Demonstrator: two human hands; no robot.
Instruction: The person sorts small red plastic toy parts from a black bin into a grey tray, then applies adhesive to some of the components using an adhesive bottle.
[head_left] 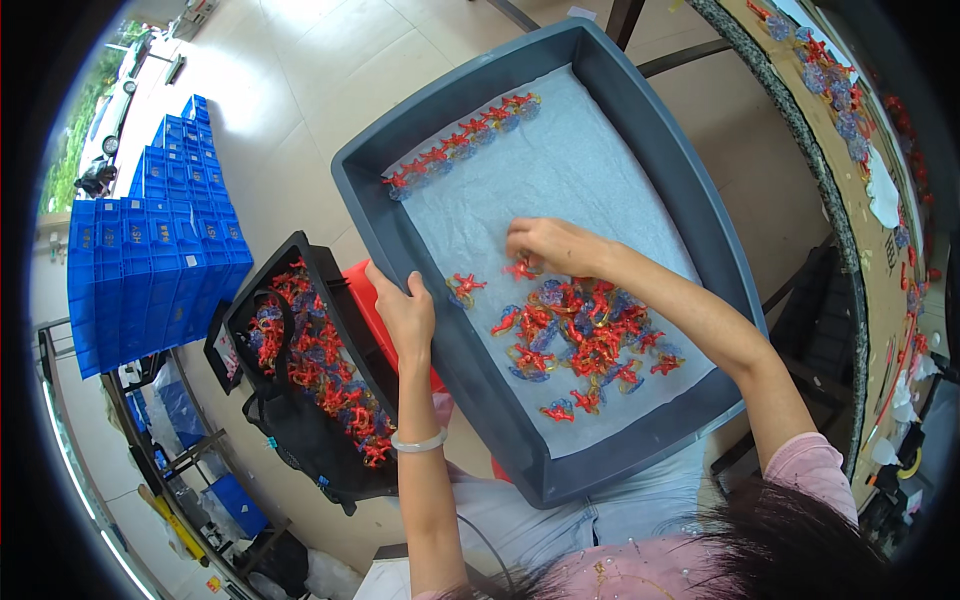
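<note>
A small red plastic piece [520, 268] lay on the white-lined grey plastic tray [660, 150], pinched under the right hand [550, 245]. The left hand [405, 310] clamped the tray's rim; a slackened grip might have tipped it, scattering the loose red-and-blue pile [585, 335].

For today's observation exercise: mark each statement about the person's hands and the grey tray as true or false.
1. The left hand grips the rim of the grey tray. True.
2. The right hand rests in the black bin. False: it is inside the tray, fingers on a small red piece.
3. A row of red pieces lies along the tray's far end. True.
4. The tray is bare plastic inside. False: a white liner covers its bottom.
</note>
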